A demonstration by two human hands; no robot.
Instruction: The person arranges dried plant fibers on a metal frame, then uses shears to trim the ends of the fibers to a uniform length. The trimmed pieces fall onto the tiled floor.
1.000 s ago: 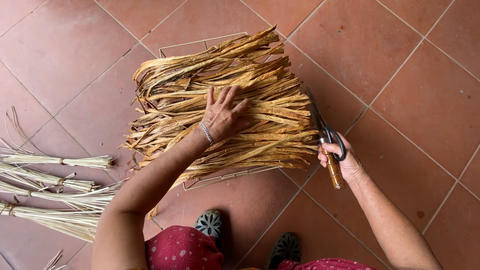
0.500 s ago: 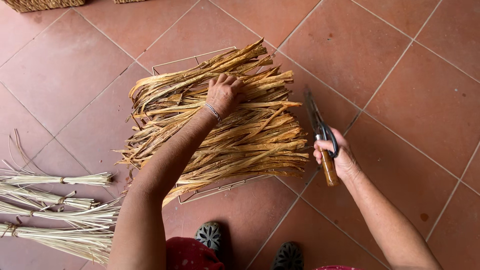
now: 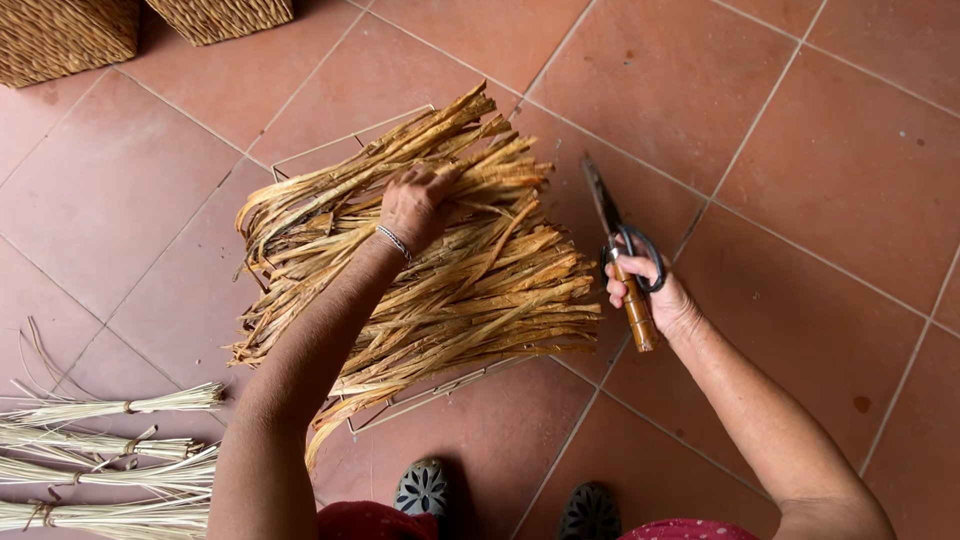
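Note:
A thick mat of dried, tan plant strips [image 3: 470,290] lies across a thin wire frame [image 3: 352,140] on the terracotta tile floor. My left hand [image 3: 414,203] rests on the upper middle of the strips, fingers curled into them, a thin bracelet on the wrist. To the right of the pile, my right hand [image 3: 650,295] grips a pair of scissors [image 3: 622,255] with black loops and a wooden handle. The blades are closed and point away from me, just off the pile's right edge.
Bundles of pale tied straw [image 3: 110,460] lie at the lower left. Two woven baskets [image 3: 70,35] stand at the top left corner. My patterned shoes [image 3: 425,490] show at the bottom edge, near the frame's front side.
My left hand slid up the pile and its spread fingers curled into the strips. My right hand with the scissors kept its place beside the pile. The view moved closer.

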